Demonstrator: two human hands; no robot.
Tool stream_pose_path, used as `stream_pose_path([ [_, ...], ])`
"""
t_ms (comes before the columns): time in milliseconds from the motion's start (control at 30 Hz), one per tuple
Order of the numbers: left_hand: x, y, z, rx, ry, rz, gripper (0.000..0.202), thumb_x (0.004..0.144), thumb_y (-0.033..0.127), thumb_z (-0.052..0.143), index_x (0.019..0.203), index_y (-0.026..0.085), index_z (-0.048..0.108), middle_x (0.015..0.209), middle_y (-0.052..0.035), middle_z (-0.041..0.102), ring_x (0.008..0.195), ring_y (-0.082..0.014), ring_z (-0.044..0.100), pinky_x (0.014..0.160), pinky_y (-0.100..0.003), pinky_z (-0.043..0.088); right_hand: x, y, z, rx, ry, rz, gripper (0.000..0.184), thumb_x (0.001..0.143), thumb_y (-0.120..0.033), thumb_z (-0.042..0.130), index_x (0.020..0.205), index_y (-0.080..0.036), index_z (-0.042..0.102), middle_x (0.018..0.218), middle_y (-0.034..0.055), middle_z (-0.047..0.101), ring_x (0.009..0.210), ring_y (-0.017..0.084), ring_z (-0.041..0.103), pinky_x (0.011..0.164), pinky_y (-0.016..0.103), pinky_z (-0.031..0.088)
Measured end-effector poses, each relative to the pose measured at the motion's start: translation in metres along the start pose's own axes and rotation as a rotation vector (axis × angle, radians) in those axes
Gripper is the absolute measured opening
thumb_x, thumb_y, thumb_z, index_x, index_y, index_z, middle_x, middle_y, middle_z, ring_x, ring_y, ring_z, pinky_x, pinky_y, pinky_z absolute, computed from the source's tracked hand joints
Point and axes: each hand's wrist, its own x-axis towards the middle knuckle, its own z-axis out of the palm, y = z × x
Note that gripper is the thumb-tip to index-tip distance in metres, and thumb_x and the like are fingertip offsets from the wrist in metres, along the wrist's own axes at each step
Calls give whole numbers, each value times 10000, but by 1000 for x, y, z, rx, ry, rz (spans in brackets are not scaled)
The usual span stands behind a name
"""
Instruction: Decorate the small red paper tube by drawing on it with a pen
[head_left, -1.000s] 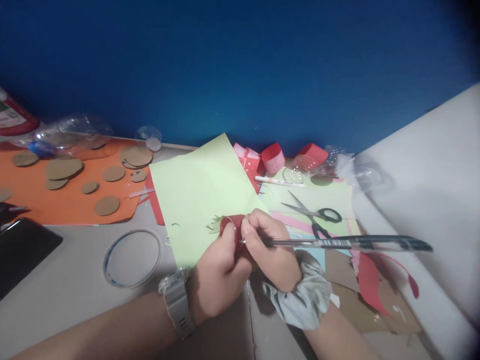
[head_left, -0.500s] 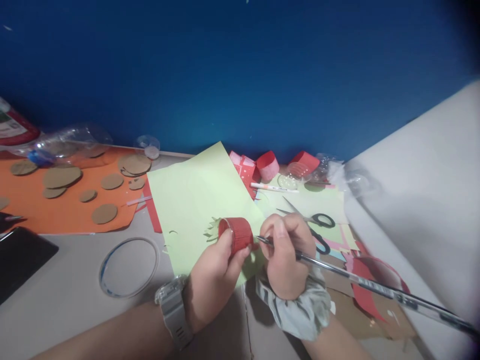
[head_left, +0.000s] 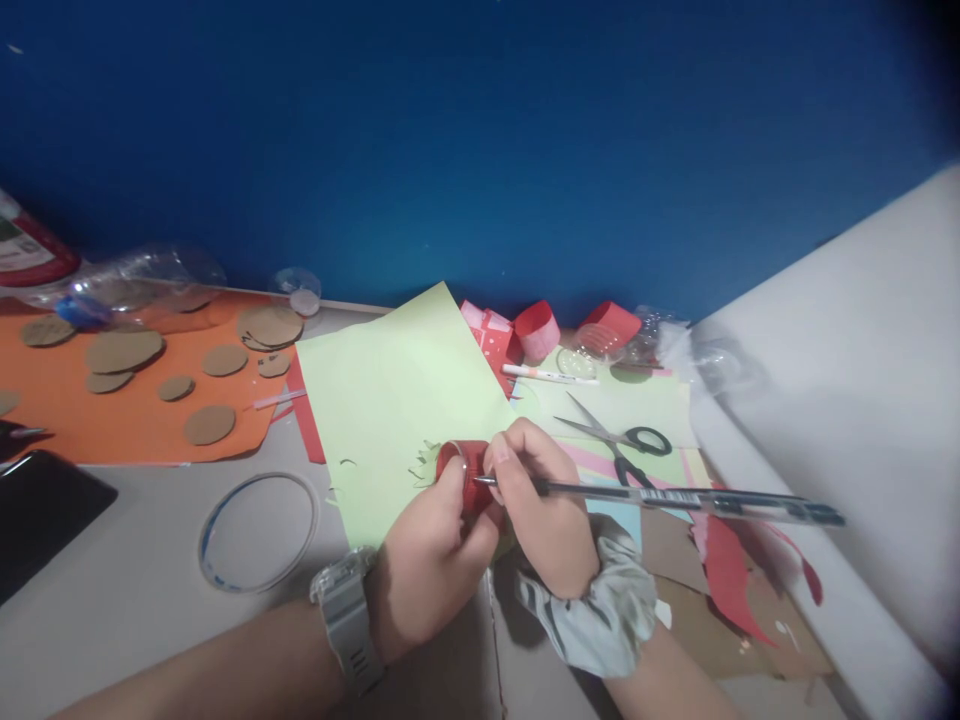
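Observation:
My left hand (head_left: 427,545), with a grey watch on its wrist, is closed around a small red paper-covered cup (head_left: 474,462). The cup lies on its side with a clear rim facing left. Just left of that rim is a fringed green paper piece (head_left: 427,462). My right hand (head_left: 544,500) grips a pen (head_left: 637,491), its tip at the red side of the cup; whether it touches I cannot tell. A scrunchie circles the right wrist. Beneath both hands spreads a pale green paper sheet (head_left: 375,390).
Scissors (head_left: 615,438) lie open at right, near a white marker (head_left: 547,376) and red paper rings (head_left: 536,330). At left, cardboard discs (head_left: 124,352) rest on orange paper (head_left: 247,430), with a plastic bottle (head_left: 150,275) behind. A tape ring (head_left: 259,532) and a phone (head_left: 52,520) lie nearer.
My right hand has moved left, bringing the pen tip from beside the cup onto its red side. The pen has swung closer to level. My left hand stays nearly still.

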Motion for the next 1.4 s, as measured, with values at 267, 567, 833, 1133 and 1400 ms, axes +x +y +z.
stream_pose_path([
  [267,-1,-1,0,12,-22,-36,200,910,182,433,1093,215,507,802,16,601,746,-163,589,684,-270,430,1,0,3,-50,53,-43,307,950,-222,460,665,-220,348,603,-65,356,546,100,367,525,222,348],
  [567,-4,-2,-1,-40,-41,-47,225,933,218,404,1136,220,501,829,11,597,755,-163,584,695,-271,434,1,3,3,-48,41,0,283,950,-237,449,677,-221,379,604,-64,366,545,103,390,530,232,355],
  [833,-3,-2,0,-36,-36,-50,213,917,193,413,1103,213,513,816,9,599,747,-168,583,709,-276,437,2,2,1,-17,-17,16,290,928,-216,464,655,-218,364,589,-69,342,523,96,358,517,235,333],
  [1133,-3,-1,-1,-19,-20,-39,251,930,200,409,1166,216,493,826,16,596,791,-165,592,716,-263,444,1,3,1,-16,8,30,283,934,-240,467,667,-219,375,593,-66,342,539,102,356,518,236,328],
  [1400,-4,-2,-1,0,-17,-61,281,930,215,409,1199,202,488,791,17,594,767,-172,593,725,-277,453,1,3,2,5,14,33,284,942,-254,451,668,-219,387,600,-66,353,537,100,373,525,236,339],
])
